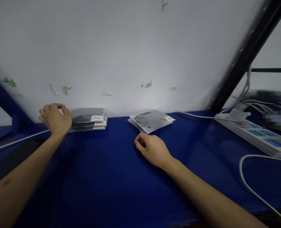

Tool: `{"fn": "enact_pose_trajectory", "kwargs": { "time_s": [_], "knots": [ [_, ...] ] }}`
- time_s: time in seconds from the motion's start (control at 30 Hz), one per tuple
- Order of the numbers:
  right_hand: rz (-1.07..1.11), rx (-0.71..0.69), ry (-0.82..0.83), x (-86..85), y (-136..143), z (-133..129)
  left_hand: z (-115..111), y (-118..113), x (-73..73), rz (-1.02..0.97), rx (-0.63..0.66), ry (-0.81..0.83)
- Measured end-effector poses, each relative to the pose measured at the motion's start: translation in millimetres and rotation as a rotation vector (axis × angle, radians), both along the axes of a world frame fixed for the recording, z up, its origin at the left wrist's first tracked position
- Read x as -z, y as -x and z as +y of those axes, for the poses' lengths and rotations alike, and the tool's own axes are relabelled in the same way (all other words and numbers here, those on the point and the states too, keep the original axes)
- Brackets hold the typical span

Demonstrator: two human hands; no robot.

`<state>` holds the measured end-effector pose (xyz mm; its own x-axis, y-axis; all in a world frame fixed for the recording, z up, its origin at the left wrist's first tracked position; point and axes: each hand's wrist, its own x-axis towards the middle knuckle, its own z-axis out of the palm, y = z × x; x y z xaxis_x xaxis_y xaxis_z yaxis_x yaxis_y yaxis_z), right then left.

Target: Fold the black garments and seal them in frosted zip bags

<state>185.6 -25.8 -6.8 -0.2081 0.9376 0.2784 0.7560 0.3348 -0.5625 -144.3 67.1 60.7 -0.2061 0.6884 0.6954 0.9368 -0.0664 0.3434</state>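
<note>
My left hand [56, 119] is raised at the left end of a stack of several grey plastic bags [85, 117] with white labels. Its fingers are bent but apart, and I see nothing in them. Whether it touches the stack I cannot tell. My right hand [154, 149] rests low over the blue table, just in front of a second, looser pile of grey plastic bags [152, 120]. The fingers of that hand are curled in, with thumb and forefinger close together and nothing visible between them. A corner of the pile reaches close to its knuckles.
A white power strip [254, 133] with blue sockets lies at the right, with white cables [242, 177] around it. Behind the blue table [107, 177] rises a white panel [121, 57]. A dark flat object [14, 158] lies under my left forearm.
</note>
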Motion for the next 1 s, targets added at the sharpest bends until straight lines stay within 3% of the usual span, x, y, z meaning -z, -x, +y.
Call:
{"fn": "enact_pose_trajectory", "kwargs": {
  "time_s": [0.1, 0.17, 0.27, 0.33, 0.37, 0.53, 0.67, 0.83, 1.0],
  "knots": [
    [-0.007, -0.011, -0.012, 1.4, 0, 1, -15, -28, 7.9, 0.178, -0.053, -0.112],
    [-0.005, -0.015, -0.016, 1.9, -1, 3, -25, -55, 13.9, 0.313, 0.154, -0.029],
    [0.004, -0.050, -0.046, 1.2, -5, 4, -40, -96, 28.2, 0.317, 0.524, 0.324],
    [0.016, -0.039, -0.099, 0.2, -10, 5, -50, -114, 41.1, 0.291, 0.590, 0.491],
    [0.025, -0.003, -0.138, -0.1, -13, 6, -55, -119, 47.6, 0.316, 0.572, 0.494],
    [-0.005, 0.260, -0.372, 5.3, -36, 23, -69, -119, 64.3, 0.366, 0.538, 0.481],
    [-0.251, 0.388, -0.319, 13.5, -60, 51, -67, -113, 61.3, 0.376, 0.593, 0.485],
    [-0.447, 0.381, -0.213, 16.9, -80, 77, -61, -112, 60.2, 0.427, 0.614, 0.464],
    [-0.540, 0.357, -0.240, 14.6, -65, 76, -63, -115, 58.5, 0.383, 0.596, 0.435]
  ]
}}
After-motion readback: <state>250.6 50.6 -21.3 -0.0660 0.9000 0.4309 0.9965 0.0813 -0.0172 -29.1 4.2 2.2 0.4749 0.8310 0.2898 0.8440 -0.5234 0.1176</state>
